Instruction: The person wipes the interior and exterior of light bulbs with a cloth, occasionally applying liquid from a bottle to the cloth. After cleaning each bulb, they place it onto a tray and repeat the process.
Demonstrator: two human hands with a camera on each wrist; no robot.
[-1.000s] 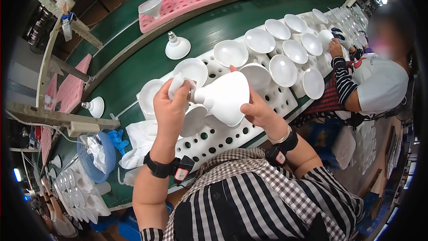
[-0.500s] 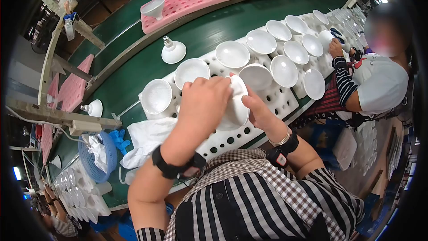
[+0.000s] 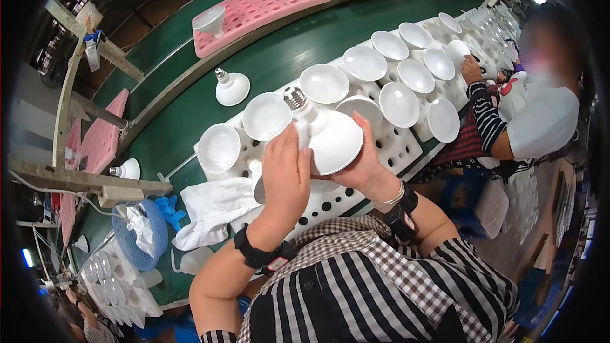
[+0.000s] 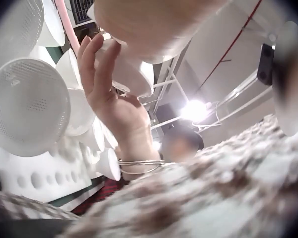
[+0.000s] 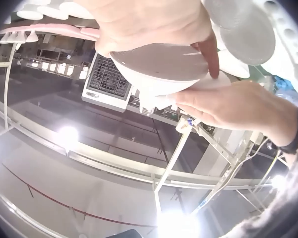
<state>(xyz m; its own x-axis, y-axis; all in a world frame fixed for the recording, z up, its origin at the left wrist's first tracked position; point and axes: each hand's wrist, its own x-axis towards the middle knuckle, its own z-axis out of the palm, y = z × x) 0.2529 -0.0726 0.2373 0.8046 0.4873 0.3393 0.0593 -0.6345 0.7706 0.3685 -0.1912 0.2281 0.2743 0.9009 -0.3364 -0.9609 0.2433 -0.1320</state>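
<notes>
A white reflector light bulb (image 3: 340, 143) with a metal screw base (image 3: 294, 98) is held up in front of the chest, its base pointing up and to the left. My right hand (image 3: 365, 168) grips the wide end by the rim, thumb on the near side; the right wrist view shows its fingers over the rim (image 5: 164, 62). My left hand (image 3: 286, 174) presses a white cloth (image 3: 304, 132) against the bulb's side, its fingers nearly straight. Part of the cloth is hidden behind that hand. Below them, several bulbs sit face up in a white foam tray (image 3: 343, 200).
One bulb (image 3: 232, 89) stands base up on the green belt (image 3: 267, 57). Pink perforated trays (image 3: 267, 6) lie beyond it. A white cloth (image 3: 210, 209), blue glove (image 3: 169, 211) and blue basket (image 3: 136, 257) are at left. Another person (image 3: 540, 101) works at right.
My left hand has moved from the screw base, across the bulb's open face, to its outer side. The bulb has turned so its base points upward. The standing bulb has shifted left along the belt.
</notes>
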